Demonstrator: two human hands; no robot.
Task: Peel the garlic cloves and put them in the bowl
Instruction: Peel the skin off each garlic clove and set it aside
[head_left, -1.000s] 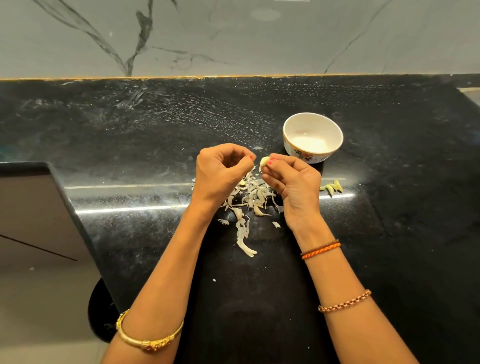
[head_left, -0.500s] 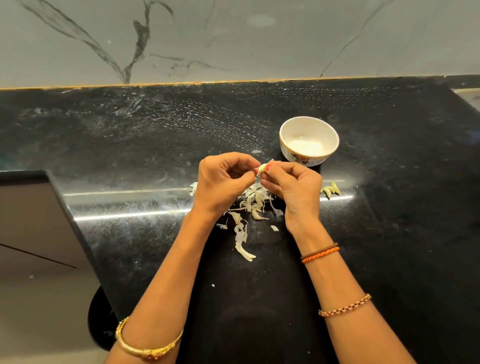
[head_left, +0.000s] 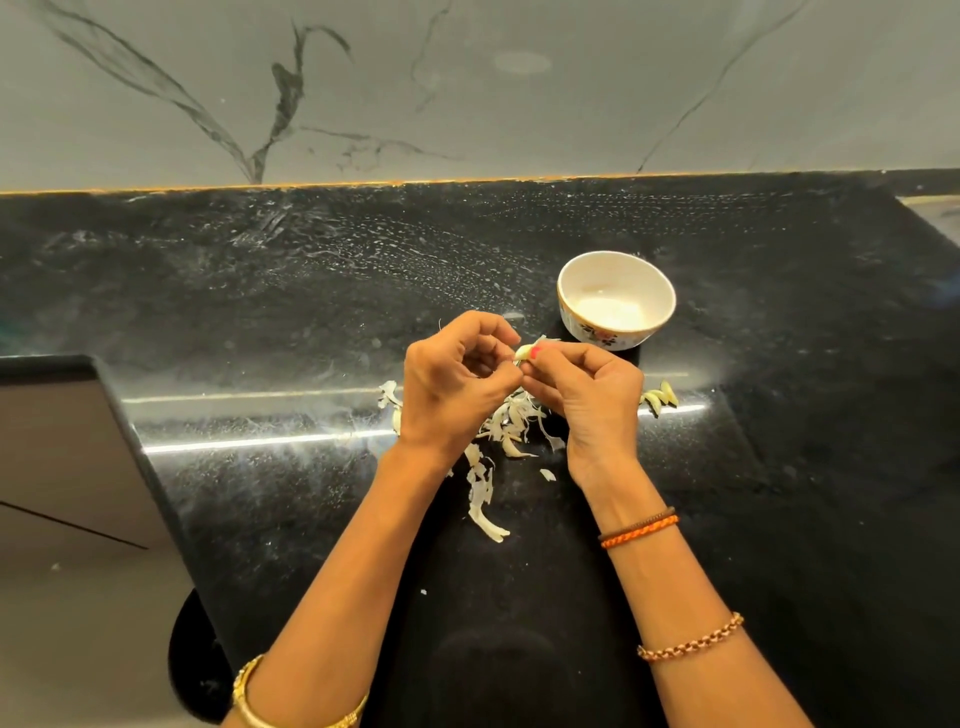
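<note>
Near the middle of the black bench (head_left: 779, 519), both hands met over a heap of papery garlic skins (head_left: 506, 426). Toward the left edge, the bench ended in a rounded front corner, with a grey floor below it. The left hand (head_left: 452, 387) hovered with its fingers (head_left: 488, 325) curled inward, thumb and forefinger pinching one end of a small pale garlic clove (head_left: 523, 352); a gold bangle (head_left: 249, 701) circled that forearm. The clove sat in the air between the two hands, above the skins and just short of the bowl. A longer strip of peel (head_left: 483, 512) trailed from the heap toward the front edge of the bench. The right hand (head_left: 592, 395) gripped the clove's other end, its fingers (head_left: 571, 358) bent tight and a painted thumbnail pressed on the clove. An orange thread band (head_left: 640, 531) and a beaded bracelet (head_left: 691, 643) ringed the right arm. Behind the right hand, toward the back edge, stood a white bowl (head_left: 654, 283) with a floral pattern on its side; whether anything lay inside I could not tell. Right of the right hand, a few yellowish garlic cloves (head_left: 661, 398) lay on the bench, apart from the bowl.
</note>
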